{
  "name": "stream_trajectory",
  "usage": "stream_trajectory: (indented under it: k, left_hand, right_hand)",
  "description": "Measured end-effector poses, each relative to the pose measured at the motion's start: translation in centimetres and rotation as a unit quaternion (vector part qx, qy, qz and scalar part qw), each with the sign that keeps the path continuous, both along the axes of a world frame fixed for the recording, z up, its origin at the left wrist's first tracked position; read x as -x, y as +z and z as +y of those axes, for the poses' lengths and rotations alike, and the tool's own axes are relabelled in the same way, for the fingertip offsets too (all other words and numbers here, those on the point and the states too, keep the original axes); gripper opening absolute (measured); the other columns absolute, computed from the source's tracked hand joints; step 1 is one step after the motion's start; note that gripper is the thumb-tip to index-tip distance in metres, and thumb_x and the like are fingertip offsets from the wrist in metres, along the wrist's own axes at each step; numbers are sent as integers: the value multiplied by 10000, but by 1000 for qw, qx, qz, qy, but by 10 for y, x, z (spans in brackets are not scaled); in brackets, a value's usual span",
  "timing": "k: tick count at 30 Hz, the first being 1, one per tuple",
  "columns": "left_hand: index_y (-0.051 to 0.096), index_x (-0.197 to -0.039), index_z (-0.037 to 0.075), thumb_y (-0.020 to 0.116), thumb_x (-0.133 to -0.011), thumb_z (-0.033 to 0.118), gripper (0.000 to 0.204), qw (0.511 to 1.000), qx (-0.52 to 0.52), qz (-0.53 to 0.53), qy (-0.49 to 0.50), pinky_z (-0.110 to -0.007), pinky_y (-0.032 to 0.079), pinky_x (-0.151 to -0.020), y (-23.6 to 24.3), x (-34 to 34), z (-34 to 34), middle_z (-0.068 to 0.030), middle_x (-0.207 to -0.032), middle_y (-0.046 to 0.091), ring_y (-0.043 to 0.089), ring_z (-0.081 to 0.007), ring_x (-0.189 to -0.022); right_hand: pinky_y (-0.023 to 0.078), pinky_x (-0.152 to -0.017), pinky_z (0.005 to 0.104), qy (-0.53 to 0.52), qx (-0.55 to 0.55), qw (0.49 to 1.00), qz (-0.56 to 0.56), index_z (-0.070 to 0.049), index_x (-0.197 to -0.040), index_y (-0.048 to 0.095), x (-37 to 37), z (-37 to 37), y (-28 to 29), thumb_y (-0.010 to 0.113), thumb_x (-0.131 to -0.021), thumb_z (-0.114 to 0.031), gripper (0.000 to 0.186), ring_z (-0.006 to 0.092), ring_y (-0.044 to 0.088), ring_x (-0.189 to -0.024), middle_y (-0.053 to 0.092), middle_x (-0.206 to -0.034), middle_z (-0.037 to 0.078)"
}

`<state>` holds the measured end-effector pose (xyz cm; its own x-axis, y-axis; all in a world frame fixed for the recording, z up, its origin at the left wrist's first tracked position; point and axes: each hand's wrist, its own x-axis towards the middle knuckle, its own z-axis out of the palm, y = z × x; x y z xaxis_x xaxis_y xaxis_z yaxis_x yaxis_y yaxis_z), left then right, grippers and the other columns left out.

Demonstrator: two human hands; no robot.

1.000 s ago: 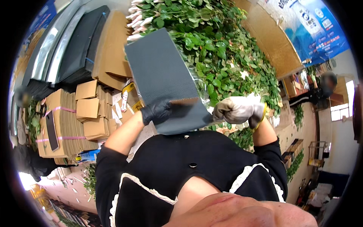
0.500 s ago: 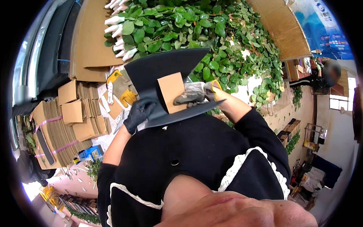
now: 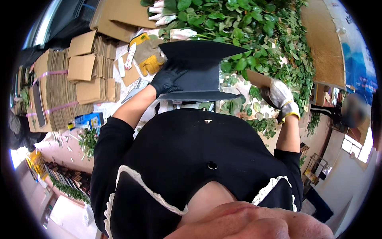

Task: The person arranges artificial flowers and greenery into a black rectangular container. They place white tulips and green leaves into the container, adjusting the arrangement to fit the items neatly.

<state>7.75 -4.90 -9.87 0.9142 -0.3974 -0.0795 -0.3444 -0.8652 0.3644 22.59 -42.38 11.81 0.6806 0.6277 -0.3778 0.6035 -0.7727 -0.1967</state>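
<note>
My left hand (image 3: 169, 81), in a black glove, lies with fingers stretched over the left end of a black sheet (image 3: 201, 75). The sheet's far and near sides curve up around a flat middle, just in front of my body. Out to the right, my right hand (image 3: 278, 95), in a grey-white glove with a yellow cuff, is closed on a brown cardboard piece (image 3: 258, 78). The cardboard is tilted and apart from the black sheet. My right fingertips are partly hidden.
Piles of leafy green stems (image 3: 274, 36) cover the far and right side. At left stand strapped stacks of cardboard pieces (image 3: 57, 83). Yellow-and-grey work gloves (image 3: 149, 55) lie beyond my left hand. A blue box (image 3: 89, 120) is near left; a person (image 3: 354, 109) is far right.
My right hand has moved right, carrying the cardboard piece off the black sheet. My left hand has spread over the sheet's left end. The view has shifted.
</note>
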Motion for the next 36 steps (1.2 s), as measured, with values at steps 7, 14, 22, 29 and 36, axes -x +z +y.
stream_trajectory:
  k: [7, 14, 22, 29, 36]
  left_hand:
    - [518, -1351, 128, 546, -885, 271, 489, 996, 36, -11, 77, -494, 198, -1160, 0, 11, 2, -138, -1407, 479, 393, -307, -1343]
    - [693, -1044, 82, 714, -795, 220, 286, 978, 198, -16, 70, -415, 465, -966, 60, 31, 28, -116, -1119, 671, 613, -300, -1078]
    - [399, -1453, 154, 797, -681, 258, 875, 988, 148, 28, -28, -449, 341, -1088, -1, 7, 7, -141, -1498, 372, 374, -354, -1355]
    - [394, -1455, 176, 780, -709, 342, 856, 986, 153, 60, -23, -422, 453, -965, 11, -16, 4, -181, -1361, 499, 502, -366, -1211]
    - [418, -1448, 187, 619, -767, 580, 811, 990, -15, -141, 13, -581, 151, -1127, -6, -10, -34, -227, -1503, 298, 255, -408, -1388]
  right_hand:
    - [501, -651, 363, 370, -212, 889, 168, -98, -938, 596, -1, 142, -175, 616, -823, -100, 117, 238, 651, -811, 676, -946, 68]
    - [462, -442, 266, -193, -29, 783, 591, -56, -881, 655, 26, 177, -176, 722, -832, -392, 346, 140, 592, -517, 625, -662, 57]
    - [527, -745, 406, 225, 293, 918, 144, -75, -882, 728, 13, 196, -109, 605, -829, -415, 365, 288, 696, -853, 708, -857, 124]
    - [534, -821, 353, 209, -17, 950, 232, -144, -1350, 526, 65, 166, 39, 583, -894, -250, 472, 255, 687, -937, 699, -1020, 157]
    - [492, -896, 410, 242, -144, 940, 193, -74, -1209, 595, 66, 144, -1, 645, -845, -220, 395, 342, 611, -1072, 627, -1154, 183]
